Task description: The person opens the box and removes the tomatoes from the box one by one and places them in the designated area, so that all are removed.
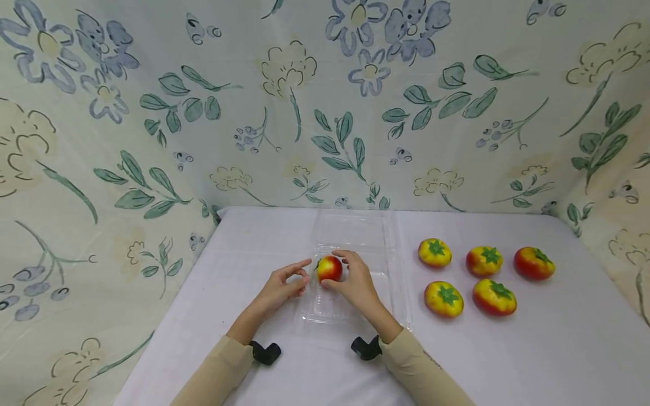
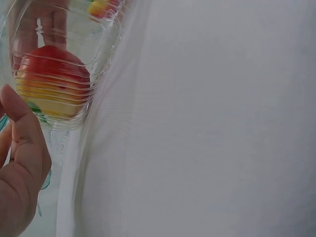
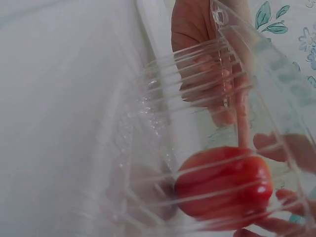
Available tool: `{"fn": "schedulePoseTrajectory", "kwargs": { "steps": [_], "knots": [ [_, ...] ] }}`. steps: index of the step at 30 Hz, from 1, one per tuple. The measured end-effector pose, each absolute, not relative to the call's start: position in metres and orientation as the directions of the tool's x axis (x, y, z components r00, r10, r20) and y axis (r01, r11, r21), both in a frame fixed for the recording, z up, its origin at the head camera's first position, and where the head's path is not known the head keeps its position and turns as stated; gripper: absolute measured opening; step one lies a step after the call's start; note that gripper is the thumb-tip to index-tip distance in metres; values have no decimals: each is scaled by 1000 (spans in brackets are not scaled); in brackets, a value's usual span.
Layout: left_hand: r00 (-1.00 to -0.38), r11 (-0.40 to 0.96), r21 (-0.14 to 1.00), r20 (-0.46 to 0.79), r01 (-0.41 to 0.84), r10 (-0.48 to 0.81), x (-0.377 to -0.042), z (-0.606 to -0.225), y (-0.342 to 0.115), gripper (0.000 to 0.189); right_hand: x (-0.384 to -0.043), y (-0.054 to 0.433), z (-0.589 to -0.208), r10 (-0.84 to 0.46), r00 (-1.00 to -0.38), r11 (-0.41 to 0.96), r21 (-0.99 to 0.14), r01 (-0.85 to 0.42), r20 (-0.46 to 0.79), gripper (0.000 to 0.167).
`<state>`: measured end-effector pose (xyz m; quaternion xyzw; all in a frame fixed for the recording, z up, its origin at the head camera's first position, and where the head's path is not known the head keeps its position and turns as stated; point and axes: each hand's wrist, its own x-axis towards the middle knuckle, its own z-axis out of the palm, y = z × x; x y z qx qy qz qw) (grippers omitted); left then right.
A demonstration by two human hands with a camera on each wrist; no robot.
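A red-and-yellow persimmon (image 1: pixel 329 269) with a green leafy top lies on its side in the left part of a clear plastic clamshell box (image 1: pixel 376 299). My right hand (image 1: pixel 358 285) holds it, thumb at the near side and fingers at the far side. At the box's left edge is my left hand (image 1: pixel 284 285), its forefinger stretched toward the persimmon and the other fingers loosely bent. Through the ribbed box wall the left wrist view shows the persimmon (image 2: pixel 54 81) beside my left hand (image 2: pixel 22 158). In the right wrist view the wall partly veils the persimmon (image 3: pixel 222 187).
Several more persimmons stand in two rows right of the box, among them a near one (image 1: pixel 444 299) and a far right one (image 1: pixel 534 263). The box's raised lid (image 1: pixel 350 228) is at the back. A white cloth (image 1: pixel 244 242) covers the table; a floral curtain (image 1: pixel 325 113) hangs behind.
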<state>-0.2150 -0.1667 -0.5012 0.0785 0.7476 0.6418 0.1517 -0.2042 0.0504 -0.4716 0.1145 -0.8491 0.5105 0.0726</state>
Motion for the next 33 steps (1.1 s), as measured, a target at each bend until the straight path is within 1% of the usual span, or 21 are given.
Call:
{"fn": "schedulePoseTrajectory", "kwargs": {
  "steps": [6,13,21,33],
  "knots": [
    [-942,164,984,-124,-75,312,-216,-501,-167,50,-204,48,-472,-120,-961,449,-849,-277,250,62],
    [-938,160,984,-124,-75,323,-215,-501,-167,53,-203,45,-475,-130,-955,499,-814,-296,268,63],
    [-937,161,984,-121,-71,328,-215,-501,-166,53,-204,44,-478,-132,-946,522,-790,-321,297,63],
    [-940,133,988,-114,-74,321,-216,-502,-166,53,-207,45,-482,-132,-936,520,-781,-345,325,62]
  ]
}}
